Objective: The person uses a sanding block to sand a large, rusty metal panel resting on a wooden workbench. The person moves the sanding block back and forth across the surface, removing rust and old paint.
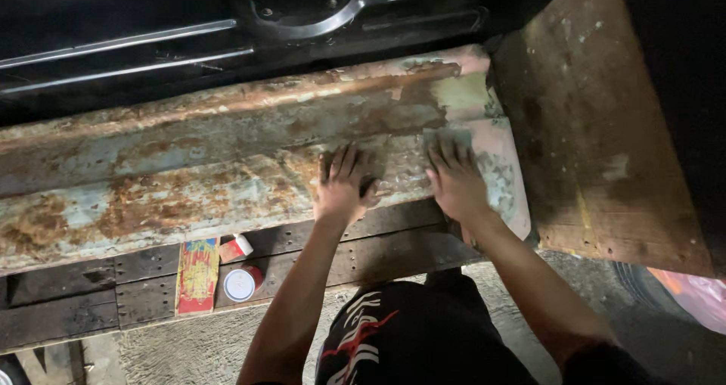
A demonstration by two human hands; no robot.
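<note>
Head view, dim light. Left hand (342, 187) is lying flat, fingers spread, palm pressing on the rusty metal panel (189, 173); it is gripping nothing that shows, though a dark patch is sitting under the palm edge and I cannot tell what it is. Right hand (456, 179) is likewise lying flat and open on the panel's right end, just beside the left hand, where pale filler (461, 94) is showing.

The panel is running left to right across dark wooden boards (68, 302).

Containers: a small round tin (241, 284) is resting on the boards below the panel, its white lid on, contents hidden. A flat red and yellow packet (197, 276) is lying just left of it. A small white and red item (236, 246) is sitting above the tin; its kind is unclear.
</note>
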